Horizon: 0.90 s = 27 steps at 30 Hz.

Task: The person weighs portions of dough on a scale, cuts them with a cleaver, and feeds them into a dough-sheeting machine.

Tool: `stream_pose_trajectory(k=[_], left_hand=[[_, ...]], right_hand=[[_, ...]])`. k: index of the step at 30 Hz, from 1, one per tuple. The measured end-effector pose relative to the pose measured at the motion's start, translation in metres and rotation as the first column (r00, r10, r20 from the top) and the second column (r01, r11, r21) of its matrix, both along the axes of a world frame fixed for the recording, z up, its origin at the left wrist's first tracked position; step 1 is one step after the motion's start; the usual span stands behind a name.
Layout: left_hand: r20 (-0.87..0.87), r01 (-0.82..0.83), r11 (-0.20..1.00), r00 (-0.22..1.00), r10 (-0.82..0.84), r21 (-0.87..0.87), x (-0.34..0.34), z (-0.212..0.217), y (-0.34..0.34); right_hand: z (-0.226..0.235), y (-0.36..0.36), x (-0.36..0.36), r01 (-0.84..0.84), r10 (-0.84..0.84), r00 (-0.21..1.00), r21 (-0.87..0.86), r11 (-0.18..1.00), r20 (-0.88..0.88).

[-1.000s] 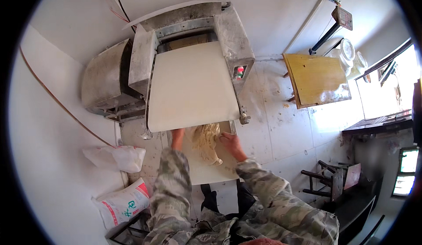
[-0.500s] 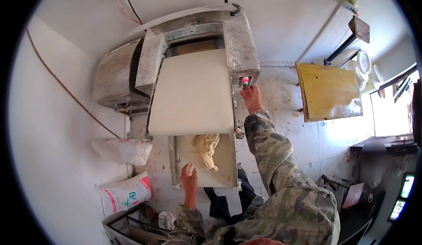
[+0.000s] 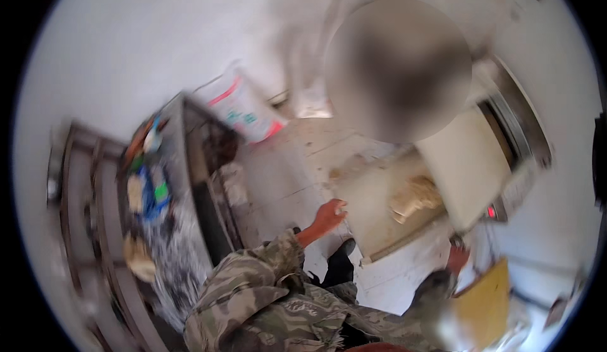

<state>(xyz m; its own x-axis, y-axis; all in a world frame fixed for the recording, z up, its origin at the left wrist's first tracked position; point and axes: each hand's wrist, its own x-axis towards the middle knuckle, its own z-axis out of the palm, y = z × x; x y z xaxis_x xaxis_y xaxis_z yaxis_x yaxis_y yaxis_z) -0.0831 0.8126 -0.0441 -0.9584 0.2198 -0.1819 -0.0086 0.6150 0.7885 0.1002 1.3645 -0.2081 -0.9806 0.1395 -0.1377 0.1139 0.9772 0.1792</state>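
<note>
My left hand (image 3: pixel 330 216) hovers beside the near edge of the lower tray (image 3: pixel 368 238), its fingers loosely bent and apart, with nothing seen in them. On that tray lies a lump of pale dough (image 3: pixel 416 195), clear of both hands. Above it slopes the wide cream belt (image 3: pixel 468 159) of a dough sheeting machine. My right hand (image 3: pixel 458 258) is by the lower corner of the belt, near the machine's side; motion smears its fingers. A red-lit switch (image 3: pixel 491 212) shows on the machine's side panel, apart from the hand.
A floury worktable (image 3: pixel 180 225) stands at the left, with a blue bag (image 3: pixel 152 191) and other items on it. Behind it is a metal rack (image 3: pixel 82 219). A white sack (image 3: pixel 243 109) leans by the wall. A yellow board (image 3: pixel 484 308) is at lower right. A round blur hides part of the machine.
My view has swung left, bringing the worktable and rack in, and the machine now sits at the right. My right hand has come away from the switch. The dough still lies on the tray.
</note>
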Motion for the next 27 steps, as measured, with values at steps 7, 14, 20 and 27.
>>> stream_pose_trajectory(k=[7,14,20,27], left_hand=[[-0.139,-0.383,0.924,0.914,0.381,0.017,0.019,-0.045,-0.088],[-0.326,-0.807,0.589,0.572,0.753,-0.055,0.086,-0.043,-0.326],[-0.447,-0.969,0.228,0.248,0.860,-0.099,0.136,-0.029,-0.537],[-0.639,-0.988,-0.017,0.086,0.764,-0.153,0.132,0.027,-0.793]], right_hand=[[-0.064,-0.105,0.139,-0.183,0.291,0.805,-0.250,0.951,0.517],[0.017,-0.326,0.001,0.751,-0.112,0.650,-0.613,0.245,0.752],[0.060,-0.498,-0.098,0.624,0.064,0.743,-0.725,0.293,0.666],[0.079,-0.650,-0.135,0.596,0.159,0.709,-0.704,0.386,0.688]])
